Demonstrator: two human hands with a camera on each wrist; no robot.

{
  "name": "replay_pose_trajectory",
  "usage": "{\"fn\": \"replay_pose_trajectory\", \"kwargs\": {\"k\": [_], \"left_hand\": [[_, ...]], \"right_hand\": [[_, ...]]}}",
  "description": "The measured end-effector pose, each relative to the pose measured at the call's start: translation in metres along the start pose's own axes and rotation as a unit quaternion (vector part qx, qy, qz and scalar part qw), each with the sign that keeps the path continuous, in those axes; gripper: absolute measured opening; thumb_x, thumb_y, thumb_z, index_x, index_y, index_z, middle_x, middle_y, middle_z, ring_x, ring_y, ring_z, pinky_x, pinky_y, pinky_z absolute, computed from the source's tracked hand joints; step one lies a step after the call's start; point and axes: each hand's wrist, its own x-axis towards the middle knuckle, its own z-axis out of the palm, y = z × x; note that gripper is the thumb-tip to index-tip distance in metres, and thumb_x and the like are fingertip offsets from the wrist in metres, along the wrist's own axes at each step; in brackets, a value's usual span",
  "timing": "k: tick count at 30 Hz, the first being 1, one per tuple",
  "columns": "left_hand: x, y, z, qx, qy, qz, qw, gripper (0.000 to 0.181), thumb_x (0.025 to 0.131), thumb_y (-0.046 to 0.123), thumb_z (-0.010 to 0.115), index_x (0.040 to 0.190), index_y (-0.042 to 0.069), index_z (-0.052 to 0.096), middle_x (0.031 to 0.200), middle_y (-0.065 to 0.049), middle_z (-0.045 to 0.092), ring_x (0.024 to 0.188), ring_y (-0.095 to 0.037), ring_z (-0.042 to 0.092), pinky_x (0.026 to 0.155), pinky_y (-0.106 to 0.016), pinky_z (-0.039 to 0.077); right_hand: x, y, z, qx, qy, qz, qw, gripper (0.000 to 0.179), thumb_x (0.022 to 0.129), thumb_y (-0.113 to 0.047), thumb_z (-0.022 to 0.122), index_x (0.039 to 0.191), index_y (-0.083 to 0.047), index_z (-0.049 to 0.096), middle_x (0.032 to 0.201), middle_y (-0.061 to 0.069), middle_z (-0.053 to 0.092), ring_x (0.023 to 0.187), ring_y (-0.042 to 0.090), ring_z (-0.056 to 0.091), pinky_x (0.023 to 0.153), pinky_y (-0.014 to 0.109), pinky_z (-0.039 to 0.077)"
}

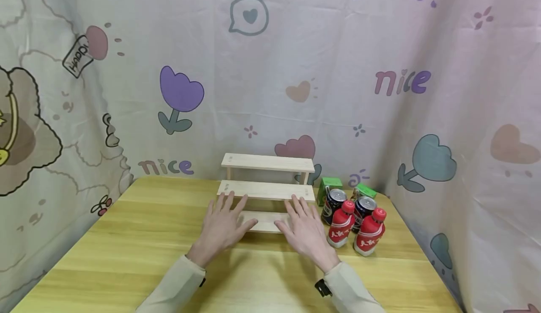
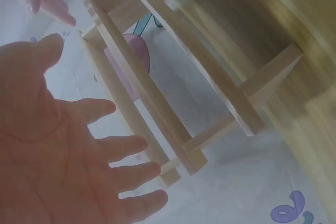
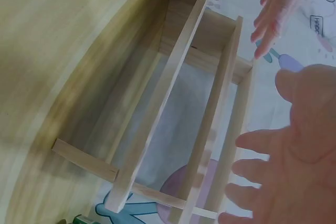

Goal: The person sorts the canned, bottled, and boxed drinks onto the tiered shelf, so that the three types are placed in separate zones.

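Note:
A pale wooden three-step shelf [image 1: 268, 163] stands at the back middle of the table. My left hand [image 1: 223, 227], palm down with fingers spread, reaches over its front left part and overlaps the lower steps in the head view. Mirroring it, my right hand [image 1: 305, 230] is spread over the front right part, thumb pointing inward. Both hold nothing. In the left wrist view a gap shows between the left fingers [image 2: 134, 176] and the shelf's slats [image 2: 157, 106]. The right wrist view has the right palm [image 3: 310, 156] beside the shelf's right end.
Right of the shelf stand two red bottles [image 1: 341, 224] with red caps, two dark cans [image 1: 334, 206] behind them, and two green boxes [image 1: 329, 183] at the back. A printed cloth [image 1: 253, 68] hangs around the wooden table [image 1: 127, 247].

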Motion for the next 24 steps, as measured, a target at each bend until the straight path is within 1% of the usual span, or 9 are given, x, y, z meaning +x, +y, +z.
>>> {"fn": "replay_pose_trajectory", "kwargs": {"k": [3, 7, 10, 12, 13, 15, 19, 21, 24], "left_hand": [[0.001, 0.001, 0.001, -0.001, 0.018, -0.005, 0.9998, 0.072, 0.095, 0.064, 0.045, 0.150, 0.019, 0.040, 0.154, -0.022, 0.035, 0.143, -0.046, 0.028, 0.117, -0.066, 0.019], [0.003, 0.001, 0.001, -0.004, 0.044, -0.013, 0.9989, 0.067, 0.095, 0.061, 0.047, 0.144, 0.014, 0.048, 0.143, -0.021, 0.050, 0.132, -0.043, 0.044, 0.111, -0.064, 0.034], [0.005, 0.000, 0.001, -0.037, 0.047, -0.025, 0.9979, 0.065, 0.096, 0.060, 0.048, 0.140, 0.012, 0.052, 0.135, -0.019, 0.058, 0.122, -0.041, 0.053, 0.103, -0.060, 0.044], [0.006, -0.001, 0.000, -0.081, 0.046, -0.035, 0.9950, 0.063, 0.095, 0.058, 0.051, 0.137, 0.011, 0.054, 0.132, -0.017, 0.061, 0.118, -0.038, 0.058, 0.097, -0.058, 0.048], [0.007, -0.002, 0.000, -0.115, 0.044, -0.041, 0.9916, 0.061, 0.095, 0.057, 0.053, 0.136, 0.012, 0.056, 0.131, -0.015, 0.062, 0.116, -0.036, 0.059, 0.096, -0.056, 0.050], [0.007, -0.005, 0.000, -0.185, 0.038, -0.053, 0.9805, 0.055, 0.093, 0.054, 0.058, 0.130, 0.014, 0.061, 0.125, -0.009, 0.066, 0.110, -0.029, 0.063, 0.089, -0.049, 0.054], [0.009, -0.013, 0.000, -0.306, 0.027, -0.075, 0.9488, 0.037, 0.092, 0.044, 0.066, 0.117, 0.016, 0.067, 0.109, -0.001, 0.071, 0.097, -0.017, 0.064, 0.078, -0.033, 0.056], [0.008, -0.017, -0.001, -0.336, 0.027, -0.079, 0.9382, 0.030, 0.092, 0.040, 0.067, 0.111, 0.016, 0.069, 0.102, 0.000, 0.071, 0.092, -0.014, 0.063, 0.076, -0.030, 0.055], [0.007, -0.023, -0.002, -0.359, 0.032, -0.083, 0.9289, 0.022, 0.093, 0.036, 0.067, 0.103, 0.016, 0.071, 0.095, 0.001, 0.071, 0.087, -0.012, 0.063, 0.077, -0.030, 0.055]], "right_hand": [[0.002, 0.001, 0.001, 0.009, 0.033, -0.012, 0.9993, 0.064, 0.098, -0.054, 0.047, 0.146, -0.012, 0.047, 0.156, 0.013, 0.038, 0.144, 0.034, 0.032, 0.119, 0.056, 0.026], [0.004, 0.003, 0.002, 0.022, 0.109, -0.033, 0.9933, 0.052, 0.095, -0.046, 0.059, 0.134, -0.012, 0.061, 0.140, 0.011, 0.057, 0.130, 0.031, 0.052, 0.108, 0.050, 0.045], [0.005, 0.006, 0.001, 0.047, 0.163, -0.043, 0.9845, 0.040, 0.091, -0.040, 0.067, 0.121, -0.014, 0.069, 0.125, 0.005, 0.068, 0.116, 0.025, 0.062, 0.095, 0.044, 0.054], [0.005, 0.008, 0.000, 0.075, 0.192, -0.046, 0.9775, 0.031, 0.090, -0.034, 0.070, 0.114, -0.015, 0.072, 0.116, 0.001, 0.071, 0.109, 0.021, 0.064, 0.091, 0.041, 0.056], [0.005, 0.009, 0.000, 0.092, 0.202, -0.047, 0.9740, 0.028, 0.089, -0.032, 0.072, 0.112, -0.016, 0.073, 0.113, 0.001, 0.072, 0.107, 0.021, 0.065, 0.090, 0.040, 0.056], [0.005, 0.011, -0.001, 0.136, 0.216, -0.044, 0.9658, 0.022, 0.088, -0.026, 0.073, 0.107, -0.015, 0.075, 0.109, 0.001, 0.073, 0.102, 0.021, 0.066, 0.087, 0.040, 0.057], [0.003, 0.016, -0.004, 0.221, 0.233, -0.022, 0.9466, 0.016, 0.087, -0.018, 0.075, 0.102, -0.013, 0.076, 0.099, 0.002, 0.074, 0.090, 0.020, 0.068, 0.077, 0.039, 0.058], [0.001, 0.020, -0.006, 0.254, 0.242, -0.007, 0.9364, 0.014, 0.087, -0.015, 0.074, 0.100, -0.013, 0.076, 0.094, 0.000, 0.074, 0.084, 0.017, 0.067, 0.072, 0.038, 0.058], [-0.003, 0.027, -0.009, 0.283, 0.263, 0.006, 0.9224, 0.011, 0.087, -0.012, 0.074, 0.098, -0.012, 0.076, 0.087, -0.004, 0.072, 0.078, 0.011, 0.064, 0.067, 0.034, 0.058]]}}
